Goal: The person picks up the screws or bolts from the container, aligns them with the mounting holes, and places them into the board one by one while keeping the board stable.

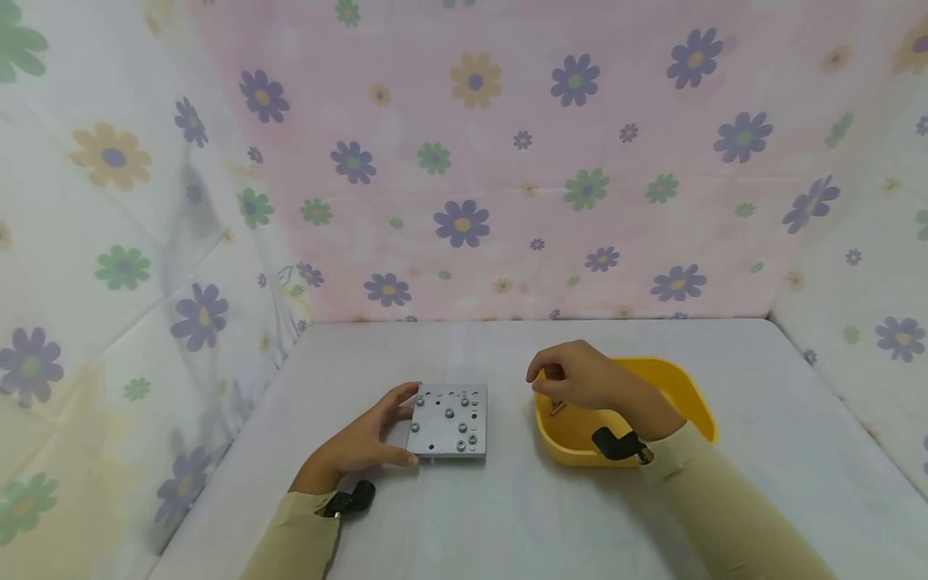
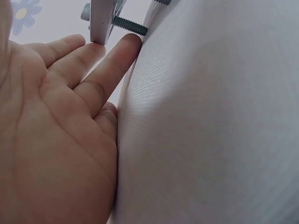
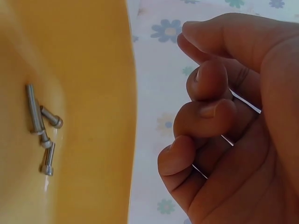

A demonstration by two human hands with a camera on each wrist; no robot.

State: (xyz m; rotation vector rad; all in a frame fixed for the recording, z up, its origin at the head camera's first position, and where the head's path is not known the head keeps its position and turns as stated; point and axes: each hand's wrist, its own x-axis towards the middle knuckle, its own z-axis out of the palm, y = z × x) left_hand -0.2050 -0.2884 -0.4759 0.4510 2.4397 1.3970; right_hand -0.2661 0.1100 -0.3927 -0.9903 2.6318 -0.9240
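Left hand [image 1: 362,441] grips a square silver metal plate [image 1: 433,425], partly set with silver bolts [image 1: 449,412]. Right hand [image 1: 583,377], curled, seemingly empty, overhangs a yellow plastic tray [image 1: 692,400]; loose bolts [image 3: 33,109] remain.

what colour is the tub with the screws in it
The tub is yellow, leaning toward orange; the head view shows it best.

"What hangs beyond the fingers [image 1: 553,355]?"
"A pink backdrop [image 1: 406,105], flower-printed in purple, green and yellow-orange."
"And to either side of them?"
"A pale flowered left cloth [image 1: 65,266], creased, with soft grey shadows [image 1: 192,217] on it, and on the other side a pale right cloth [image 1: 866,302] in a similar print."
"Underneath?"
"A white surface [image 1: 500,515], running back from below the fingers to the foot of the backdrop."
"The light?"
"Soft, rather dim."
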